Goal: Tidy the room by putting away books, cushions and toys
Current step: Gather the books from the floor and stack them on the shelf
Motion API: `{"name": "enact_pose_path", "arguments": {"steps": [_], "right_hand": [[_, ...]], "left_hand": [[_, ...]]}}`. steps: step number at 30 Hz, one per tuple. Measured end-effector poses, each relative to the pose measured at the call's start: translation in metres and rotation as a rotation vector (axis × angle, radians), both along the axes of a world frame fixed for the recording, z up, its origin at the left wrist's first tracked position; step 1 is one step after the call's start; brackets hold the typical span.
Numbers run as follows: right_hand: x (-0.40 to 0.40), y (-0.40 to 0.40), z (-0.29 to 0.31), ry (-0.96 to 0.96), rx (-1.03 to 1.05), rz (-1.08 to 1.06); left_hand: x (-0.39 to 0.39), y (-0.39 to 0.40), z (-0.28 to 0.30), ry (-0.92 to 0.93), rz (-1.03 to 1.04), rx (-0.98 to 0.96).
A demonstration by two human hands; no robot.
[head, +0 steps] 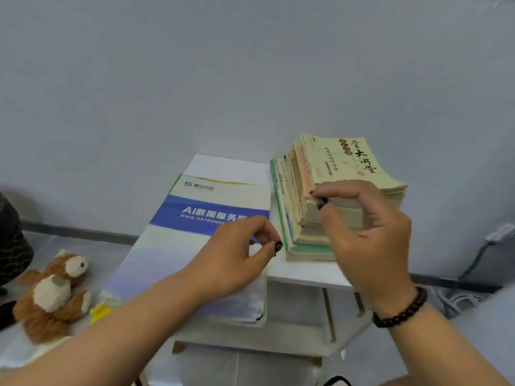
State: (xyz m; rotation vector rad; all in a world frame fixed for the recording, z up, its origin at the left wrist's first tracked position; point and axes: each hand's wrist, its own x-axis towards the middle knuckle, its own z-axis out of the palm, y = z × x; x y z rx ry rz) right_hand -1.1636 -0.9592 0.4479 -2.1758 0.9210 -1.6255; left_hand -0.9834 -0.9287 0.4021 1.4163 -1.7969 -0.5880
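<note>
Both hands work over the worktop (301, 271): left hand (237, 263) hovers curled and holding nothing above the brochure (195, 235), right hand (370, 232) pinches the book stack (334, 185), probably straightening it, so next needs 2 firm grips.

Corner of a plain indoor room, probably domestic or a small office. A small white table (303, 274) stands against a bare pale wall (195, 79) with a dark skirting strip; it carries a stack of books (334, 174) and a printed folder (195, 246). A plush toy (53, 293) lies beside it, and cables (473, 263) trail at right.
</note>
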Motion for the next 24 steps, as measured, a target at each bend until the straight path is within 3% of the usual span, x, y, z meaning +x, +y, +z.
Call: {"name": "enact_pose_path", "arguments": {"steps": [2, 6, 9, 17, 24], "right_hand": [[0.020, 0.021, -0.006, 0.004, 0.058, 0.081], [0.053, 0.058, -0.001, -0.114, 0.561, 0.291], [0.069, 0.086, 0.010, -0.101, 0.692, 0.438], [0.153, 0.121, -0.021, 0.275, 0.934, 0.626], [0.247, 0.144, -0.101, 0.424, 1.126, 0.749]], "left_hand": [[0.015, 0.013, 0.016, -0.124, -0.038, 0.025], [0.054, 0.038, 0.046, -0.210, -0.010, 0.093], [0.086, 0.071, 0.057, -0.294, 0.039, 0.090], [0.163, 0.142, 0.025, -0.138, 0.344, 0.095], [0.230, 0.219, -0.068, 0.070, 0.688, 0.099]]}}
